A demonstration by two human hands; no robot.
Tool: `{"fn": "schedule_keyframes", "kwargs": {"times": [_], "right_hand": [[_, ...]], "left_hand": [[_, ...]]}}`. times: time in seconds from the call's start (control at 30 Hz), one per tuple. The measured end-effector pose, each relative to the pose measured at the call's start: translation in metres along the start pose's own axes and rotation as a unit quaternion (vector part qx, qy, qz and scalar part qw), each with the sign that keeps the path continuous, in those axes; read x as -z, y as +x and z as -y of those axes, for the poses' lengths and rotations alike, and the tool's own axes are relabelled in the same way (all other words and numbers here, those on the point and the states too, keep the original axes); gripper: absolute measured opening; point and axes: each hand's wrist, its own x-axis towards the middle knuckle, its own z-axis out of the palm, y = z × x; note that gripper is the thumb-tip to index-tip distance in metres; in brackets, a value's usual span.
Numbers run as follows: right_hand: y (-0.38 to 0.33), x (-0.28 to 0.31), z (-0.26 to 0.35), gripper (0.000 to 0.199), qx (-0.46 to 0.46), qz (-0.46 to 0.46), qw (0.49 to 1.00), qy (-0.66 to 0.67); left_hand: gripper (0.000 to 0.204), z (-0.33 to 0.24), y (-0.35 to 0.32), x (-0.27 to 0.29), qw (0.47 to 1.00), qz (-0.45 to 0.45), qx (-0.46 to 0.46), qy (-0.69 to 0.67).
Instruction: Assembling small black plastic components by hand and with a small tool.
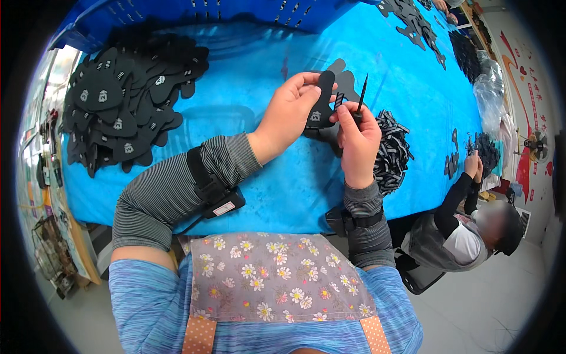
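Note:
Over the middle of the table, my left hand [284, 115] pinches a flat black rounded piece [320, 111] with a pale shield emblem at its lower end. Close beside it, my right hand [361, 144] is closed around a thin pointed black tool like an awl [363, 91], its tip up. A small ribbed black strip [339, 101] stands at that hand's fingertips, against or just beside the flat piece; whether they touch, I cannot tell. More dark flat pieces [348, 84] lie on the table behind my hands. Next to my right hand is a heap of small black-and-grey strips [394, 154].
A large pile of black emblem pieces [121, 103] covers the table's left. Behind it stands a blue plastic crate [247, 15]. The table has a blue cover [277, 206]. More black pieces [413, 23] lie far right. A seated person [454, 230] works at the right.

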Motion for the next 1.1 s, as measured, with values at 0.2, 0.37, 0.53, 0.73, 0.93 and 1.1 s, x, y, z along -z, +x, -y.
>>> {"fn": "schedule_keyframes", "kwargs": {"times": [0.2, 0.37, 0.53, 0.73, 0.93, 1.1], "right_hand": [[-0.002, 0.0, -0.006, 0.009, -0.039, 0.023, 0.999, 0.011], [-0.003, -0.002, -0.006, 0.01, -0.04, 0.008, 0.999, 0.007], [-0.003, -0.002, -0.005, 0.013, -0.054, 0.007, 0.998, 0.039], [-0.006, -0.005, -0.005, 0.016, -0.07, -0.002, 0.994, 0.083], [-0.007, -0.003, -0.004, 0.015, -0.077, 0.011, 0.993, 0.084], [-0.006, -0.005, -0.005, 0.016, -0.09, 0.041, 0.993, 0.065]], "left_hand": [[0.025, 0.0, -0.005, 0.0, 0.999, 0.037, 0.01, 0.007], [0.018, 0.001, -0.007, -0.005, 0.998, 0.044, 0.031, -0.043], [0.019, 0.004, -0.009, -0.007, 0.997, 0.071, 0.017, -0.006], [0.028, 0.007, -0.01, -0.01, 0.995, 0.079, -0.038, 0.039], [0.026, 0.012, -0.01, -0.007, 0.995, 0.07, -0.039, 0.065], [0.025, 0.011, -0.008, -0.002, 0.995, 0.043, -0.032, 0.084]]}}
